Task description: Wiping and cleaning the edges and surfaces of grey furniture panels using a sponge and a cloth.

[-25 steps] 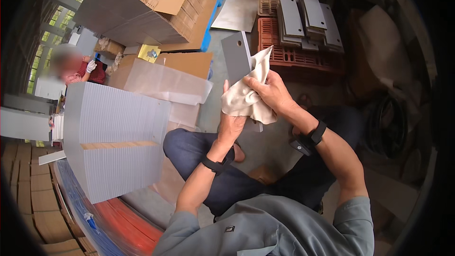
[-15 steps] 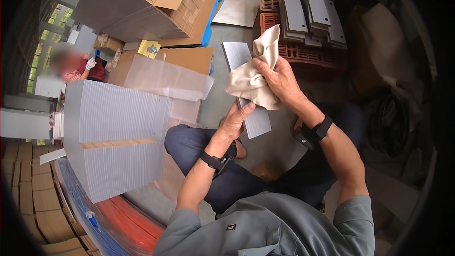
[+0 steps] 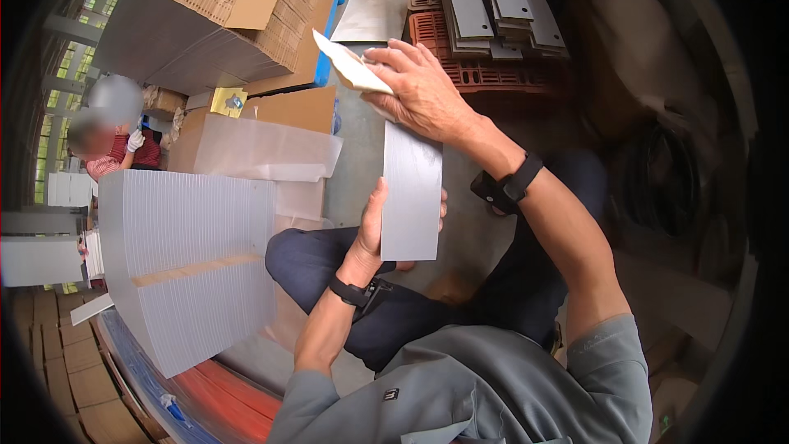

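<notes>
Grey panel (image 3: 411, 205) in one hand, cloth (image 3: 352, 70) in the other

The left hand (image 3: 372, 222) clasps its near part, thumb and fingertips on opposite edges. Farther out, the right hand (image 3: 423, 94), back upward, angles over its far end, fingers gathered on the cloth.

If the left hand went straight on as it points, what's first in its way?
Probably the right hand, which holds the cream cloth and covers the grey board's far end; depth is unclear, so the left hand might pass beneath.
</notes>
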Motion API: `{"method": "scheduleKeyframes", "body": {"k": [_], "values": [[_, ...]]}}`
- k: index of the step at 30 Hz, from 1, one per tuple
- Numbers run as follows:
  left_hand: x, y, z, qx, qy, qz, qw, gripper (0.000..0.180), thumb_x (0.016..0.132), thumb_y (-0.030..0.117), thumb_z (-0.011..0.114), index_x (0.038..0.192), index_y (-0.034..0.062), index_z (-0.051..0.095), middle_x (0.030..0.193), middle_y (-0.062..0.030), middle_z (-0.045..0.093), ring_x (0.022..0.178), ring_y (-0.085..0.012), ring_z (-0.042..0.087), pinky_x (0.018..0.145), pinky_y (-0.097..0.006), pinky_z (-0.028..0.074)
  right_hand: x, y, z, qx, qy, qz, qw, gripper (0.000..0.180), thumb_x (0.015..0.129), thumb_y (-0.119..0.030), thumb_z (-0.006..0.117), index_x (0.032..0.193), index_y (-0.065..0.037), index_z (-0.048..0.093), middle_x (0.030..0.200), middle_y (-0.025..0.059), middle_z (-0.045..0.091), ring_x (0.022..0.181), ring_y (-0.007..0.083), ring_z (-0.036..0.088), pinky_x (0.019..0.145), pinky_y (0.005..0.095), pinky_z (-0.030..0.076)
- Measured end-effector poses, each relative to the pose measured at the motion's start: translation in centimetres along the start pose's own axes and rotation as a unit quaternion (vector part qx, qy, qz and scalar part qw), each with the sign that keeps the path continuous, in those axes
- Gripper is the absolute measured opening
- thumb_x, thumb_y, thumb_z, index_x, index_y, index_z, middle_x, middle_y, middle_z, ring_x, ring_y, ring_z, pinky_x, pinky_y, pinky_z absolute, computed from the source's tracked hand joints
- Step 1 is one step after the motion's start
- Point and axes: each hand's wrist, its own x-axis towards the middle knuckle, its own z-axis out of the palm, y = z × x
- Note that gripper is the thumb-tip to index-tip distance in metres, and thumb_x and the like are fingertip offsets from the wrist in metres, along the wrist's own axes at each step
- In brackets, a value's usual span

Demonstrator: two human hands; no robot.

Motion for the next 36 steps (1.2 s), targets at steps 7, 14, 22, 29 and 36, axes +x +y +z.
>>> {"method": "scheduleKeyframes", "body": {"k": [7,14,22,29,36], "values": [[-1.0,0.3,-0.6,0.077,-0.053,0.012,0.996,0.099,0.09,0.084,0.042,0.135,-0.0038,0.052,0.117,-0.0191,0.057,0.097,-0.0278,0.057,0.075,-0.038,0.052,1.2,6.9,-3.7,0.093,0.073,0.304,0.945,0.033,0.1,-0.032,0.061,0.112,-0.003,0.072,0.096,0.0171,0.071,0.091,0.0353,0.071,0.085,0.047,0.055],[-1.4,0.9,-2.3,-0.026,-0.065,0.041,0.997,0.097,0.095,0.081,0.035,0.136,-0.0051,0.053,0.118,-0.0207,0.062,0.099,-0.0286,0.065,0.081,-0.04,0.058,2.3,4.6,-7.3,0.19,0.211,0.218,0.934,0.029,0.105,-0.023,0.057,0.111,0.004,0.063,0.093,0.0178,0.066,0.088,0.0278,0.066,0.077,0.0364,0.051],[-1.7,1.4,-1.8,-0.036,-0.027,0.043,0.998,0.089,0.096,0.08,0.032,0.14,0.0049,0.051,0.115,-0.0202,0.055,0.094,-0.0289,0.056,0.074,-0.041,0.052,2.4,3.1,-6.9,0.162,0.213,0.12,0.956,0.021,0.104,-0.013,0.057,0.118,0.002,0.062,0.097,0.0173,0.067,0.087,0.0248,0.065,0.077,0.0349,0.052],[-1.8,1.4,-2.4,-0.008,-0.034,0.069,0.997,0.088,0.097,0.08,0.032,0.14,0.0052,0.052,0.114,-0.0207,0.055,0.093,-0.0295,0.057,0.072,-0.04,0.052,1.7,5.3,-6.9,0.292,0.308,0.203,0.882,0.026,0.106,-0.015,0.058,0.123,0.004,0.064,0.104,0.0076,0.071,0.093,0.0126,0.063,0.079,0.0291,0.052],[-0.6,2.2,-1.9,-0.023,-0.021,0.091,0.995,0.089,0.098,0.078,0.033,0.141,0.0022,0.051,0.117,-0.0227,0.056,0.095,-0.0312,0.059,0.075,-0.044,0.055,2.3,-0.1,-6.8,0.199,0.117,0.029,0.973,0.025,0.092,-0.003,0.067,0.117,-0.002,0.068,0.103,0.0127,0.064,0.101,0.0295,0.063,0.093,0.0375,0.05]]}}
